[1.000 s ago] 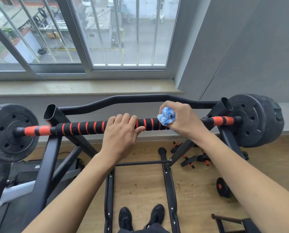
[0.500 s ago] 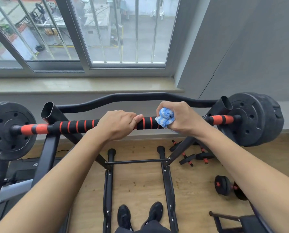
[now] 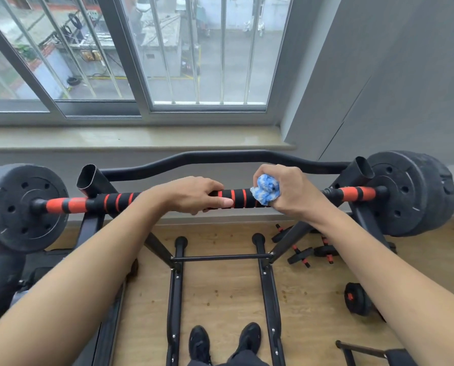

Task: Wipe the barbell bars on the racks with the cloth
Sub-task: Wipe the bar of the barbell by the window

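Spanning the middle of the frame from left to right, the barbell bar (image 3: 236, 198) rests across the black rack (image 3: 88, 180), its grip sleeve black with orange bands. Right of centre, the right hand (image 3: 292, 194) is curled over the bar and clutches the cloth (image 3: 264, 191), a bunched blue-and-white wad that bulges from the fist on its left side and touches the sleeve. Just left of it, with a short stretch of striped sleeve bare between them, the left hand (image 3: 194, 194) is wrapped around the bar, fingers over the top and thumb lying along the near side. A black weight plate (image 3: 22, 207) sits on the bar's end at the left edge of the frame, and another plate (image 3: 410, 191) sits on the end at the right edge. Behind the bar a curved black bar (image 3: 220, 155) arcs between the rack's uprights. Lower in the frame, on the wooden floor (image 3: 220, 294), small dumbbells (image 3: 305, 256) lie at the right, and the person's black shoes (image 3: 223, 342) show at the bottom centre. A barred window (image 3: 141, 54) fills the upper left, above a sill (image 3: 130, 137).
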`<action>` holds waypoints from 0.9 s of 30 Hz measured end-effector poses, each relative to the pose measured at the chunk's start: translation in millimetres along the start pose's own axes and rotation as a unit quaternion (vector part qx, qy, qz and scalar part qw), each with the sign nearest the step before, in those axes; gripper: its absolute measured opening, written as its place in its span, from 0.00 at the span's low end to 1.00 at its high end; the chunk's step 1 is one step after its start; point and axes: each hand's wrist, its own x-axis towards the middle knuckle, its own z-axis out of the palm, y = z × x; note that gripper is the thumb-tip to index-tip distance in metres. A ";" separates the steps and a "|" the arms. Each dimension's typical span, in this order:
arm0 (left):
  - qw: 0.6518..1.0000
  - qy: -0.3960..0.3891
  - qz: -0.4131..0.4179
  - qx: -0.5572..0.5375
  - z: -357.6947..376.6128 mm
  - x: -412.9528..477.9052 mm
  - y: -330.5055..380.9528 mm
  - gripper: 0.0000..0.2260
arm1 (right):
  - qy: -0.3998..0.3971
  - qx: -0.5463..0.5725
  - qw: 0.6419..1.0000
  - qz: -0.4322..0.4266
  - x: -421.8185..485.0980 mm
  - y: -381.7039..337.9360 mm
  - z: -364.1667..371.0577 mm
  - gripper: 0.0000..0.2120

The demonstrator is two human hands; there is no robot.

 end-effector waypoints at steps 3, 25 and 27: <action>0.998 -0.028 -0.007 -0.050 -7.1 1.0 1.6 0.21 | -0.019 0.021 1.000 0.003 -1.4 1.0 -5.3 0.13; 0.989 0.098 -0.054 0.098 9.2 -5.1 6.8 0.27 | 0.012 0.049 0.997 0.053 -4.6 -3.5 -3.7 0.13; 0.969 0.198 -0.029 0.144 23.4 -12.2 7.2 0.24 | 0.051 0.062 0.994 0.071 -2.0 -0.9 -1.9 0.13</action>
